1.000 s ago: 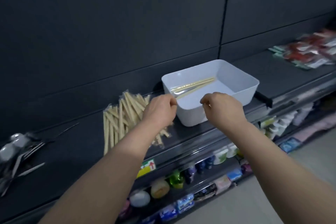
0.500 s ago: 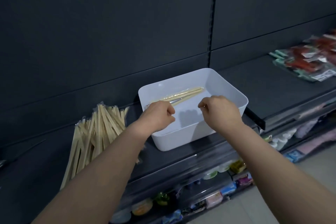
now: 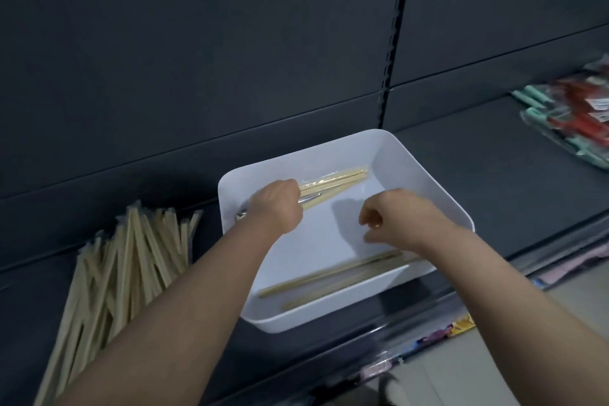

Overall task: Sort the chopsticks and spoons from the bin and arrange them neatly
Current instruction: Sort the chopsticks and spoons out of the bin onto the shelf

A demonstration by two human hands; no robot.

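Chopsticks (image 3: 329, 277), blurred, lie along the near wall of the white bin (image 3: 425, 181) at lower centre. Above them the right hand (image 3: 392, 221) hovers with fingers curled; whether it pinches anything is unclear. Farther in, the left hand (image 3: 275, 204) grips wrapped chopsticks (image 3: 336, 180).

Your left hand (image 3: 275, 206) hides the 8 o'clock ends of the wrapped chopsticks (image 3: 333, 181) and most of a shiny item (image 3: 241, 213). At 3 o'clock, packets (image 3: 573, 112) cut off, labels unreadable.

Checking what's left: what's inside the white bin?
Wrapped chopsticks at the back, gripped by the left hand; more chopsticks along the front. The right hand hides some floor.
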